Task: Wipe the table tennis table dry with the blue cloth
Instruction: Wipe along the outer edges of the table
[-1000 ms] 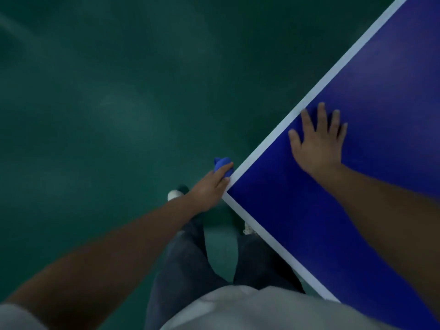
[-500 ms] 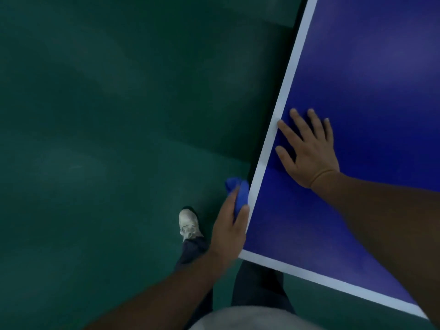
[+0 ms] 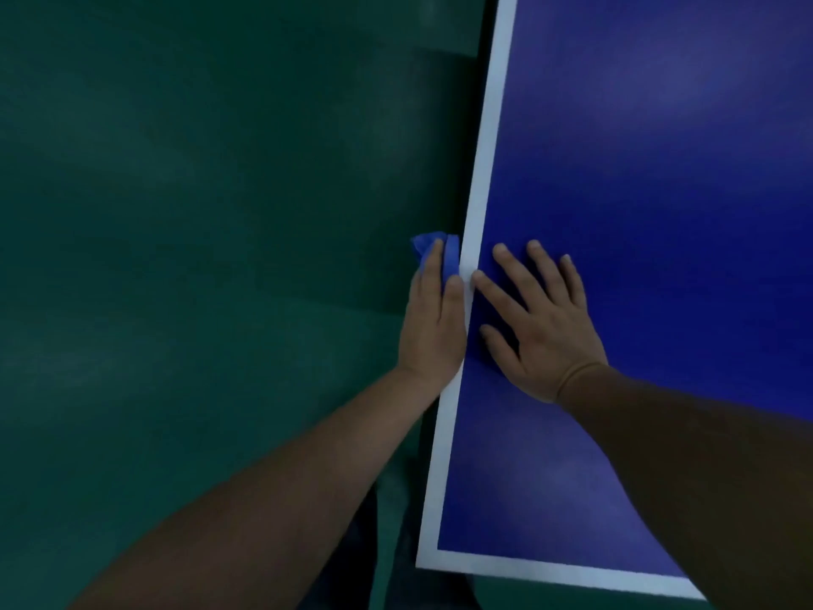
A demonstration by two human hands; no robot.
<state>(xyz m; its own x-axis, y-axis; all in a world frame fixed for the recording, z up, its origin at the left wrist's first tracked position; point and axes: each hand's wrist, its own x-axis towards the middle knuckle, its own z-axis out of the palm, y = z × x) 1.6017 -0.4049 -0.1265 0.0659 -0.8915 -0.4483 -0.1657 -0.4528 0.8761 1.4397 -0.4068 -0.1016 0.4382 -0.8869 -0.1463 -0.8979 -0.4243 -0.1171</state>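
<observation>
Plainly, the table tennis table (image 3: 660,213) looks rigid and slick, and the right hand (image 3: 545,336) lies spread flat on it. The left hand (image 3: 433,319) holds the blue cloth (image 3: 424,245) bunched against its side edge. The cloth looks soft and light, and is best gripped as a wad.

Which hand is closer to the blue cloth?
Left. The left hand holds the blue cloth against the edge of the table; the right hand lies flat on the table, not touching the cloth.
</observation>
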